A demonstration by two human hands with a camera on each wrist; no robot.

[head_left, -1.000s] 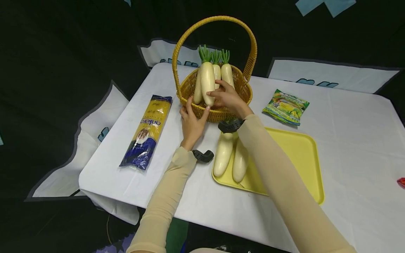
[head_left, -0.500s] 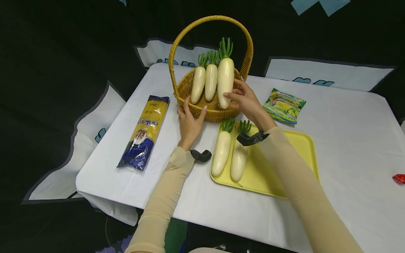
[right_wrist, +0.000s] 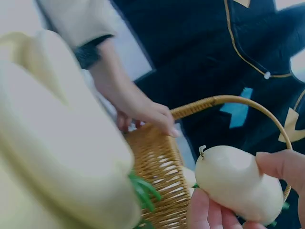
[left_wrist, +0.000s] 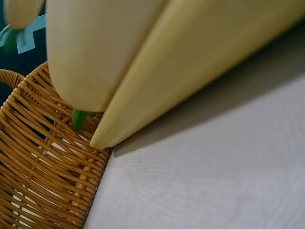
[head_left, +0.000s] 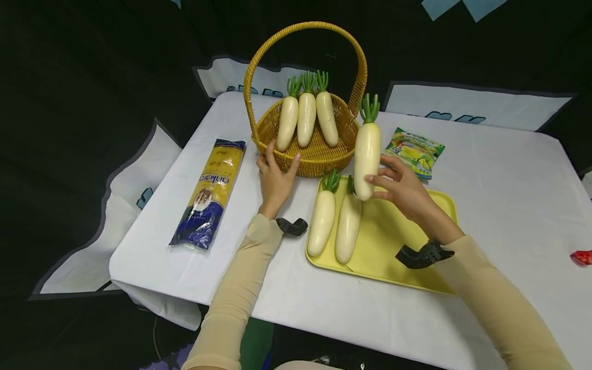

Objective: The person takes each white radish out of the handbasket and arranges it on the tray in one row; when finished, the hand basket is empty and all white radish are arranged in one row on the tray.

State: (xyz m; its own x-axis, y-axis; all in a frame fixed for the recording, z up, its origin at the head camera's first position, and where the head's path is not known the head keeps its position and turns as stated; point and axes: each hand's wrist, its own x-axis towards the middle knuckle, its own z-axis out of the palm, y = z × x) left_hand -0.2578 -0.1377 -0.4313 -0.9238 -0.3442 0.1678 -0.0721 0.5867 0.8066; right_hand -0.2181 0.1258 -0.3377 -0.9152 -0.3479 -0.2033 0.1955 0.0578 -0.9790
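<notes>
A white daikon (head_left: 368,156) with green stem stubs is in my right hand (head_left: 408,194), pinched near its lower end and held stems up over the yellow tray (head_left: 393,252). In the right wrist view, thumb and fingers are on either side of that daikon (right_wrist: 233,176). My left hand (head_left: 276,185) grips the front left rim of the wicker basket (head_left: 319,167). Inside it, three daikons (head_left: 307,119) lean side by side, stems to the back. Two more daikons (head_left: 322,223) lie on the tray's left part; the held one partly covers the stems of one.
Left of the basket lies a yellow and blue pasta packet (head_left: 208,195). A green and yellow packet (head_left: 416,153) is behind the tray. Something small and red (head_left: 581,257) sits at the far right. The basket's tall handle (head_left: 314,24) arches over it.
My right hand has drawn the daikon rightward and toward me, out of the basket and over the tray. The left hand has stayed at the basket rim.
</notes>
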